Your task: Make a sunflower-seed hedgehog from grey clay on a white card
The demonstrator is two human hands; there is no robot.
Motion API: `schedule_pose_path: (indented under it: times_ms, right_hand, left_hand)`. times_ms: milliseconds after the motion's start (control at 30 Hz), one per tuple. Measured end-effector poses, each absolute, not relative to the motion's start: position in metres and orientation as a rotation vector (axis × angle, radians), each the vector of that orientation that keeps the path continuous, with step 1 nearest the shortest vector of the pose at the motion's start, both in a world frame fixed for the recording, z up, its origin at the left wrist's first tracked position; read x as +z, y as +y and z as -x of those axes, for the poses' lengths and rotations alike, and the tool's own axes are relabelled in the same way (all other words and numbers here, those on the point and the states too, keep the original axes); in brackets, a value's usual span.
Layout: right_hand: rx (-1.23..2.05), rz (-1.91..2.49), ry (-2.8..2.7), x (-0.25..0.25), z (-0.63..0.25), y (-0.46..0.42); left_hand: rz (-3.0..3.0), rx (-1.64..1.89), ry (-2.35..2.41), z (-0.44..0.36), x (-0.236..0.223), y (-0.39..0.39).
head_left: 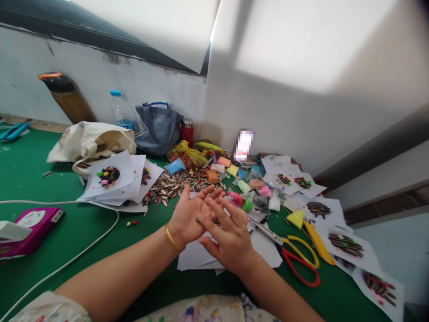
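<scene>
My left hand [189, 213] is palm up with its fingers stretched out, above white paper sheets [264, 250]. My right hand [231, 235] lies across the left palm and fingers, its own fingers extended and slightly apart. A tiny green bit [197, 220], perhaps modelling clay, shows at the edge of the left palm by a right fingertip. Under and beside the hands, the paper is partly hidden. Scissors [295, 255] with one yellow and one red handle lie right of my right hand. Striped sunflower seeds [167, 188] are heaped beyond my left hand.
Clay packets [244, 185] in several colours lie behind the hands. Seed-decorated papers [346, 243] line the right side; more papers [114, 179] are stacked left. A yellow cutter [318, 243], a blue bag [159, 127], a bottle [121, 112] and a white cable [83, 255] are around.
</scene>
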State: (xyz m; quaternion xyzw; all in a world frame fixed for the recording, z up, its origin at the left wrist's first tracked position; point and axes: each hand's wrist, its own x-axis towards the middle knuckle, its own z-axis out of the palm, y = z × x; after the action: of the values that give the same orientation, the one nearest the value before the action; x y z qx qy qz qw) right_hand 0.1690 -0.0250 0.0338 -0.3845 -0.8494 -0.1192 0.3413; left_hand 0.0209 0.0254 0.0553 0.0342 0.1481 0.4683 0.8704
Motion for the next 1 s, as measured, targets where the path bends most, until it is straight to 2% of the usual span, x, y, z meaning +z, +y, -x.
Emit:
schedule_pose_path:
  times_ms: [1000]
  right_hand:
    - [-0.222, 1.017, -2.183, 0.035, -0.178, -0.022]
  left_hand:
    - [-0.106, 0.947, 0.272, -0.021, 0.054, 0.025]
